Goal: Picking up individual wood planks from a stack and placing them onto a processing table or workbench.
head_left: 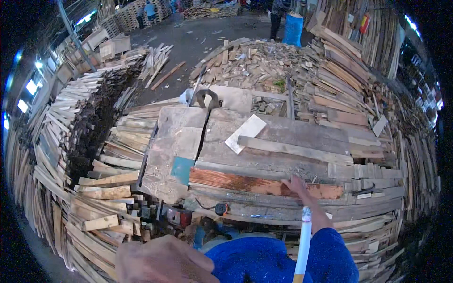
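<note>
Board (236, 180) pt. hidden under R hand (296, 186); L hand (163, 259) blurry, cropped.

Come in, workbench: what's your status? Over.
Right hand on reddish-brown board. Left hand near camera, grip unclear. Tape measure nearer the body, apart from board.

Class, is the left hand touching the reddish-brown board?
No: the right hand is on the reddish-brown board; the left hand, near the lower edge, is apart from it.
</note>
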`<control>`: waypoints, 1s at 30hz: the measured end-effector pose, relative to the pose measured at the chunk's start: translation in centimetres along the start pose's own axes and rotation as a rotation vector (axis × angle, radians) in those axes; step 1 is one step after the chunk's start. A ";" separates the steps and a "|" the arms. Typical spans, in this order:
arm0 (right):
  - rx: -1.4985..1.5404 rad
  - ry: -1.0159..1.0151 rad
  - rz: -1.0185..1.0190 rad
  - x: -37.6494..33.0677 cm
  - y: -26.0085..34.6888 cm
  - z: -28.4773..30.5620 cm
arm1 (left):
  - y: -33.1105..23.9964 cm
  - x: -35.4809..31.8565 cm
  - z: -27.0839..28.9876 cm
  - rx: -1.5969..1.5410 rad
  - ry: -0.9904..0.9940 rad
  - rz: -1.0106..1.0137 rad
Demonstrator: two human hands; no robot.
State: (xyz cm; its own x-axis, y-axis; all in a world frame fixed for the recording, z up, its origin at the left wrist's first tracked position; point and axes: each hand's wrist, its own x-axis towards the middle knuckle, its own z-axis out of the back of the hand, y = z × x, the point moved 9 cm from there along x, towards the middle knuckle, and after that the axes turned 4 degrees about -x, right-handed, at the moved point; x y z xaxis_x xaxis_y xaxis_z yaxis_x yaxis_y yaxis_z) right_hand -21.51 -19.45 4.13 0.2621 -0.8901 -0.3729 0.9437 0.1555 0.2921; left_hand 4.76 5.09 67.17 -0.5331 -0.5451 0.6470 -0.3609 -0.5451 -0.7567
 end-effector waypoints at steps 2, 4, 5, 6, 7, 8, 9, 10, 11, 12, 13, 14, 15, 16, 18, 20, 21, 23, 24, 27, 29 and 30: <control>-0.093 0.007 0.083 0.2 -0.9 -0.5 | -1.1 -1.1 -0.3 0.024 0.039 0.002; -0.107 0.070 0.133 0.6 -0.5 -1.8 | -2.0 -3.9 1.3 -0.007 -0.049 0.065; -0.081 0.119 0.135 0.9 0.2 -1.9 | -2.4 -5.7 2.2 -0.014 -0.094 0.090; -0.050 0.163 0.056 -1.3 -2.1 -1.3 | -0.5 -9.2 4.9 0.068 -0.295 0.076; -0.078 0.138 0.010 -4.0 -2.4 0.7 | 2.6 -12.5 6.1 0.134 -0.453 0.198; -0.081 0.123 0.091 -4.7 3.2 2.4 | 1.7 -15.2 5.0 0.291 -0.639 0.366; -0.112 0.104 0.051 -6.6 2.8 3.4 | 6.3 -18.1 5.1 0.203 -0.640 0.576; -0.069 0.175 0.003 -7.7 1.9 2.3 | 9.7 -20.7 4.3 0.146 -0.638 0.797; -0.022 0.245 -0.030 -8.9 1.4 0.7 | 14.3 -26.1 2.3 0.123 -0.627 1.036; 0.015 0.317 -0.053 -9.8 1.5 -1.2 | 19.0 -29.8 -0.8 -0.202 -0.711 1.229; 0.054 0.286 0.001 -11.3 3.1 -1.3 | 24.0 -35.0 -3.8 -0.212 -0.673 1.412; 0.086 0.262 0.052 -13.2 4.7 -1.3 | 28.1 -37.9 -6.9 -0.307 -0.690 1.458; 0.096 0.220 0.121 -14.3 5.9 -2.2 | 32.4 -40.6 -9.5 -0.325 -0.790 1.375; 0.096 0.192 0.195 -15.8 6.8 -3.2 | 34.9 -41.3 -10.9 -0.386 -0.941 1.372; 0.190 0.133 0.248 -18.8 7.5 -4.9 | 37.7 -39.5 -10.6 -0.223 -0.872 1.217; 0.392 0.065 0.198 -20.1 7.4 -6.5 | 40.3 -39.4 -11.7 -0.619 -1.177 1.167; 0.262 -0.004 0.384 -21.6 9.5 -4.0 | 41.0 -40.6 -11.4 -0.674 -1.263 1.140; 0.436 0.043 -0.001 -25.2 6.1 -1.1 | 40.1 -39.8 -9.5 -0.562 -1.302 1.123; 0.426 -0.006 -0.095 -26.6 2.9 -1.8 | 39.7 -39.7 -8.3 -0.499 -1.305 1.113; 0.429 -0.144 -0.368 -29.9 -1.5 -4.2 | 40.7 -40.0 -8.0 -0.528 -1.184 1.189; 0.448 -0.128 -0.473 -30.3 0.1 -8.0 | 40.6 -40.9 -8.6 -0.489 -1.187 1.137; 0.470 -0.120 -0.541 -31.3 0.8 -9.6 | 41.2 -40.8 -9.4 -0.482 -1.137 1.122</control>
State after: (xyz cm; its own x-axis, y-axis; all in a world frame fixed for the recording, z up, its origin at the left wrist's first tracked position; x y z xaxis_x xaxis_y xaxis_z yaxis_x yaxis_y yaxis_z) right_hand -26.99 12.62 7.61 -0.2665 -0.8352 -0.4810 0.7412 -0.4966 0.4517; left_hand 4.44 10.88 8.65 0.0392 -0.7753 -0.6304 -0.5120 0.5262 -0.6789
